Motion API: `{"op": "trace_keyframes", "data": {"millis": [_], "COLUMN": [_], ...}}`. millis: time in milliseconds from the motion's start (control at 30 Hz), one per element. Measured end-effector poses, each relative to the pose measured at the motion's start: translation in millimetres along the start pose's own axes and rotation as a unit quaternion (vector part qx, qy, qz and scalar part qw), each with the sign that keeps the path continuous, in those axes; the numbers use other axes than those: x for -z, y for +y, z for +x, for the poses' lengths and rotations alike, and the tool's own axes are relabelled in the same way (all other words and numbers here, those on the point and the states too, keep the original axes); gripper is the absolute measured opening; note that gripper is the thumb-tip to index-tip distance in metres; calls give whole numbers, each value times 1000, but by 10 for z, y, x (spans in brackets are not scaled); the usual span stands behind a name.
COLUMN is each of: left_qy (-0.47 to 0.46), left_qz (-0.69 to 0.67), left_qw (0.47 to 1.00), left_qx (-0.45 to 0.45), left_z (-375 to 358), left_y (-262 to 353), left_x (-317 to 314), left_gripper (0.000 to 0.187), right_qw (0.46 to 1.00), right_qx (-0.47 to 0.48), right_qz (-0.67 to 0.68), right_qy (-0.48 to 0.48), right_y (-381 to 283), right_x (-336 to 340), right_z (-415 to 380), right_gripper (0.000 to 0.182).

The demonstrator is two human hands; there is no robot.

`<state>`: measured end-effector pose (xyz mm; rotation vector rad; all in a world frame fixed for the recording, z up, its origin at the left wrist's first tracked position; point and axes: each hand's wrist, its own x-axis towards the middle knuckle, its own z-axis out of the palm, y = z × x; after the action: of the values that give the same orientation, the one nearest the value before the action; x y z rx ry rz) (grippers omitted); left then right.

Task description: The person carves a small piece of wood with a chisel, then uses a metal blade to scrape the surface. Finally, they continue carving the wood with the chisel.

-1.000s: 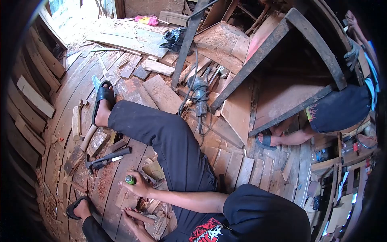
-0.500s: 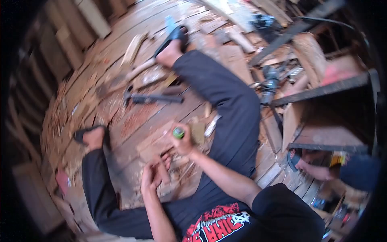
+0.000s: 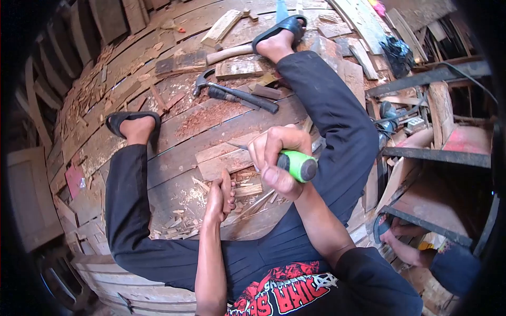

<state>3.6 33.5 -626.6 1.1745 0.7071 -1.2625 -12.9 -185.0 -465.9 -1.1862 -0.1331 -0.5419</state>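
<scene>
My right hand (image 3: 279, 158) is closed around the thick handle of a green-and-black-handled tool (image 3: 301, 165). A thin dark metal end sticks out past the fingers, pointing left; its exact shape is hard to make out. My left hand (image 3: 215, 200) grips a small slim piece of reddish-brown wood (image 3: 226, 187), held upright, lower and to the left of the tool. Tool and wood are apart. Beneath both hands, a flat wooden board (image 3: 219, 164) lies on the floor with shavings and split chips around it.
A claw hammer (image 3: 237, 94) and a dark-handled tool lie ahead between my legs. Wood blocks (image 3: 240, 68) and sawdust spread over the plank floor. A shelf-like frame (image 3: 437, 156) stands at right, with another person's foot (image 3: 387, 231) below it.
My right hand has risen toward the camera with the green-handled tool, away from the left hand. The left hand still holds the wood piece. The view has shifted and become sharper.
</scene>
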Motion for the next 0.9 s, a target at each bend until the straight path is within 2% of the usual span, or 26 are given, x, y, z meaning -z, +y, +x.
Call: {"op": "trace_keyframes", "data": {"millis": [67, 133, 233, 333, 367, 467, 500, 600, 767, 867, 900], "left_qy": [7, 26, -12, 3, 20, 36, 29, 12, 38, 14, 0], "left_qz": [-4, 9, 1, 11, 20, 20, 23, 58, 4, 24, 32], "left_qw": [1000, 1000, 1000, 1000, 999, 999, 999, 998, 999, 999, 999], "left_qx": [-14, -12, -21, -17, -23, -23, -25, -9, -18, -29, -25], "left_z": [3, 87, 200, 227, 162, 126, 124, 30, 150, 130, 127], "left_y": [57, 70, -7, -67, -73, -1, -1, 122, 11, 20, 44], "left_x": [-90, -93, 9, 58, 6, -66, -41, -30, -20, 3, 13], "left_gripper": [39, 40, 42, 41, 41, 39, 38, 37, 40, 44, 44], "right_qw": [999, 996, 986, 994, 995, 993, 993, 987, 991, 988, 984], "right_qx": [-33, -62, -106, -98, -98, -110, -107, -125, -122, -106, -159], "right_qz": [3, -58, -128, -39, -2, 34, 26, -84, 44, -98, -57], "right_qy": [-11, -34, -12, 3, -2, -10, -47, -63, -26, -60, -58], "right_y": [161, 520, 1146, 1043, 808, 689, 897, 1180, 785, 1226, 1234], "right_x": [-89, -59, 0, -7, -115, -217, -155, -161, -221, -169, -185], "right_z": [-7, -115, -468, -324, -146, -8, -102, -396, -170, -396, -402], "right_gripper": [31, 28, 27, 30, 31, 30, 27, 28, 26, 27, 26]}}
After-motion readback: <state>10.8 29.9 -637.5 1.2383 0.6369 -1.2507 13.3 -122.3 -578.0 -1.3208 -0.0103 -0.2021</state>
